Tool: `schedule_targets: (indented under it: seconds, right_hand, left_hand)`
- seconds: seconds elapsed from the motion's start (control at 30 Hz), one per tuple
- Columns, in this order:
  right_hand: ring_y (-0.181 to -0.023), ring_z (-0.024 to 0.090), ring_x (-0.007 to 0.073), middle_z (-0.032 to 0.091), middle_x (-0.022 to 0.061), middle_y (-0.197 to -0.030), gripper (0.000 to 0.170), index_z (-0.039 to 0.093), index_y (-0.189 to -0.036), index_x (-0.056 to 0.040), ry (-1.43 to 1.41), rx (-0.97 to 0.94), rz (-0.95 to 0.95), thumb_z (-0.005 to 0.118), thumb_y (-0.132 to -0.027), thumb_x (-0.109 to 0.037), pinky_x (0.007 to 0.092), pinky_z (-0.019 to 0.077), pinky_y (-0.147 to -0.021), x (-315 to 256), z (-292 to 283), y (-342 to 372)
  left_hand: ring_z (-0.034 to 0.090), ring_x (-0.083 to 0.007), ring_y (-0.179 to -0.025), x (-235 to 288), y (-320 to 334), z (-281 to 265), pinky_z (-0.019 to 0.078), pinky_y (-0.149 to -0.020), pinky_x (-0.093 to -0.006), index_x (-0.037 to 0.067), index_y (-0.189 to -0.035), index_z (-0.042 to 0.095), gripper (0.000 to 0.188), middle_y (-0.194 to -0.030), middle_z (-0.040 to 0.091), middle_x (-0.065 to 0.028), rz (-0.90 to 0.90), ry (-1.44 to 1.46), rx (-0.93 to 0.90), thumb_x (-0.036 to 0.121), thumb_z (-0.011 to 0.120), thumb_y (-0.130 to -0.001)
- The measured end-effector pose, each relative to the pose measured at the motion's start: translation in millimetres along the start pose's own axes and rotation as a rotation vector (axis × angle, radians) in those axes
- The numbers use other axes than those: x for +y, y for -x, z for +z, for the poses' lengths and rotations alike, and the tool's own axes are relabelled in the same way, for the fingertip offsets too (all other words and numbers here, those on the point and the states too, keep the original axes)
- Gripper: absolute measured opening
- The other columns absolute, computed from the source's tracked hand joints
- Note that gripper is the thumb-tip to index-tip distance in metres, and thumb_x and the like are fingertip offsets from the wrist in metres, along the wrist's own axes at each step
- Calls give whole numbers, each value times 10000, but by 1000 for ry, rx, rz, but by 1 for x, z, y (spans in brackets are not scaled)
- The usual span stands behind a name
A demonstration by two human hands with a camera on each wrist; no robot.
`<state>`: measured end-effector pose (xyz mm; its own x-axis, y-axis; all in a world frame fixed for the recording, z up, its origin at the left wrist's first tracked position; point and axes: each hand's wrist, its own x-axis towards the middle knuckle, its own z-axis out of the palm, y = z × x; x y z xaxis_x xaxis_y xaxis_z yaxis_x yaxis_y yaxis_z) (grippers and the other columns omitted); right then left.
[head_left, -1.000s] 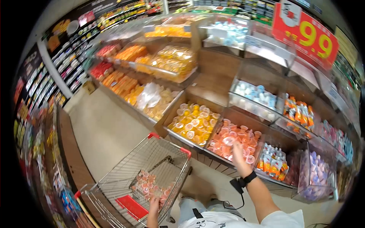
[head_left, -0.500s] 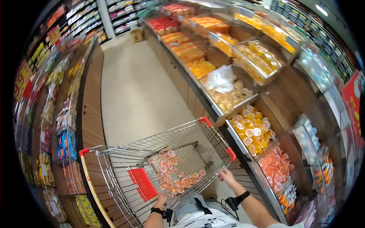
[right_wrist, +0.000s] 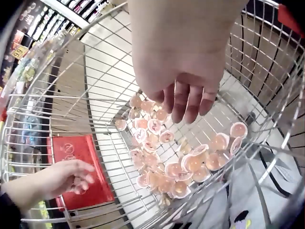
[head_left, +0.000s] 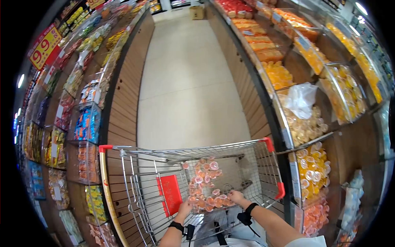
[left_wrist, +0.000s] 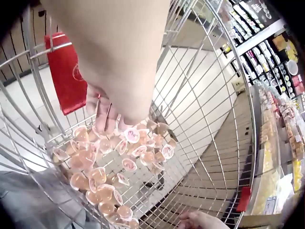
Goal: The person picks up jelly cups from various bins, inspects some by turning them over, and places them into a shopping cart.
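Note:
Peach-pink jelly cups [head_left: 201, 179] with clear lids lie loosely heaped on the floor of a wire shopping cart [head_left: 105, 177]. Over the near side of the heap is my left hand [head_left: 184, 208], fingers loosely bent, with nothing seen in it; the left wrist view shows its fingers [left_wrist: 106, 114] overlapping the cups. My right hand [head_left: 236, 197] hangs above the right end of the heap. In the right wrist view its fingers [right_wrist: 191, 102] droop loosely with nothing between them, and cups [right_wrist: 193, 164] lie beneath.
A red panel [head_left: 169, 195] is fixed to the cart's left part. Bins of yellow jelly cups [head_left: 313, 173] and pink ones [head_left: 314, 218] line the right side. Packaged snacks [head_left: 87, 123] fill the left shelves. Ahead runs the aisle floor [head_left: 189, 90], with a cardboard box [head_left: 197, 12] at its far end.
My view has swung left from the bins to the cart and aisle. The right hand has moved from the pink jelly cup bin, past the cart's side, to inside the cart.

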<state>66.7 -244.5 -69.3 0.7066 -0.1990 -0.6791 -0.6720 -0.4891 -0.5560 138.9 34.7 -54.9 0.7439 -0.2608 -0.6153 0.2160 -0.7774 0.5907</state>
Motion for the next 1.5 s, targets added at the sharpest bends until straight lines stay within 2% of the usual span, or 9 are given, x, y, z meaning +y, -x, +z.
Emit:
schedule_targets:
  seconds: [0.2, 0.4, 0.57, 1.0, 1.07, 1.2, 1.27, 1.33, 1.5]
  right_hand:
    - [-800, 484, 311, 515, 174, -826, 383, 531, -827, -27, 119, -116, 207, 376, -675, -342, 352, 378, -711, 3, -6, -115]
    - [-608, 538, 234, 552, 118, -640, 435, 554, -718, -28, 143, -75, 140, 396, -678, -432, 331, 413, -557, 46, 47, -220]
    - [-555, 533, 225, 546, 129, -612, 414, 557, -673, -10, 54, -95, 232, 428, -670, -403, 319, 405, -517, 35, 30, -208]
    - [-417, 452, 128, 486, 51, -528, 166, 511, -659, -18, -560, -210, 63, 525, -649, -183, 263, 384, -389, 66, 79, -202]
    - [-423, 428, 105, 458, 27, -518, 181, 499, -635, -19, -785, -352, 22, 519, -665, -197, 248, 373, -379, -7, 28, -123]
    - [-495, 416, 79, 435, -1, -546, 149, 488, -671, -21, -631, -537, -220, 459, -714, -161, 217, 374, -458, -79, 8, -46]
    - [-516, 397, 67, 426, -9, -563, 127, 474, -674, -34, -622, -580, -390, 433, -733, -138, 200, 354, -488, -127, -11, 5]
    - [-520, 377, 55, 417, -13, -565, 135, 456, -659, -43, -506, -588, -637, 431, -744, -146, 195, 333, -479, -177, -39, 64]
    - [-516, 298, 26, 329, -42, -555, 170, 381, -615, -33, -518, -428, -894, 428, -751, -124, 174, 272, -440, -263, -73, 201]
  left_hand:
    - [529, -188, -555, -94, 20, 41, 411, -513, -282, 49, -758, 493, 172, -614, 536, -87, -166, 196, 94, 204, 421, -731]
    - [510, -119, -524, -41, 53, 65, 410, -497, -241, 35, -780, 479, 155, -592, 521, -59, -238, 357, 138, 175, 418, -750]
    - [490, -228, -752, -2, 67, 60, 384, -664, -287, 43, -854, 466, 197, -794, 509, -138, -214, -174, -39, 183, 396, -734]
    - [504, -233, -670, 13, 81, 55, 388, -608, -318, 22, -870, 463, 248, -701, 523, -155, -143, -15, 125, 217, 379, -744]
    - [494, -256, -712, 66, 82, 29, 383, -629, -317, 18, -924, 445, 271, -773, 518, -168, -332, 130, 21, 209, 383, -742]
    - [469, -258, -826, 60, 60, 32, 366, -719, -317, 19, -1030, 383, 383, -932, 465, -188, 189, 532, 402, 272, 406, -744]
    - [466, -239, -843, 86, 80, -7, 363, -754, -299, 37, -1035, 393, 369, -926, 479, -157, 127, 167, 322, 266, 413, -747]
    - [502, -117, -523, 131, 109, -46, 400, -483, -235, 28, -768, 483, 143, -593, 521, -58, 78, 428, 380, 156, 422, -751]
    - [389, -36, -453, 201, 229, -135, 310, -397, -176, 27, -714, 475, 171, -522, 429, 25, 356, 675, 400, 181, 424, -766]
